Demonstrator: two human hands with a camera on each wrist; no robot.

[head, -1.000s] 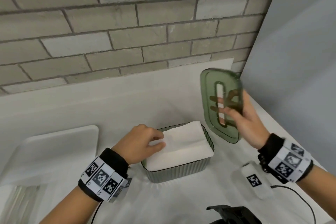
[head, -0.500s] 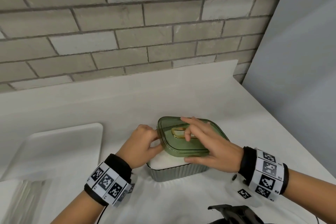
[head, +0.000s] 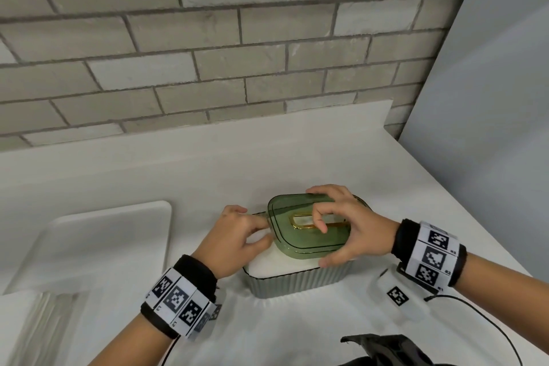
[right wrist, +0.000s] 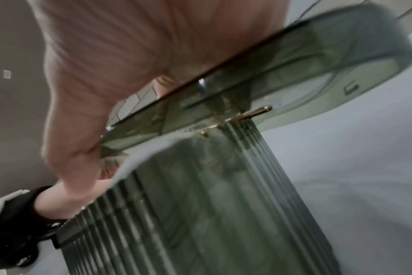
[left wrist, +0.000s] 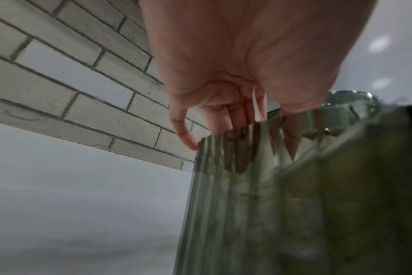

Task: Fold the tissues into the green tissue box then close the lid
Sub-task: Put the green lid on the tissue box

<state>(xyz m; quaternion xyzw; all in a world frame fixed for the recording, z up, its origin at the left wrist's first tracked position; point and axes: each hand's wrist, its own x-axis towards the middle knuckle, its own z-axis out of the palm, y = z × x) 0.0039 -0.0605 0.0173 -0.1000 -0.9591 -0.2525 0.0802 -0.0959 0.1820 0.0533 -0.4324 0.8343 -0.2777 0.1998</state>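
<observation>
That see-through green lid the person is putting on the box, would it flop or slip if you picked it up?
The translucent green plastic lid probably stays stiff: held by the right hand along its edges, it keeps its flat shape. It seems light, since fingertips alone carry it. Its glossy surface may be slippery, so the left hand steadying nearby looks sensible.

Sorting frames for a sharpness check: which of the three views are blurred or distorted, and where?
Head view: sharp, evenly lit, wide-angle bending of the brick wall. Left wrist view: ribbed translucent green tissue box close and out of focus, left hand fairly clear. Right wrist view: motion-smeared throughout, right hand and translucent green lid streaked.
</observation>
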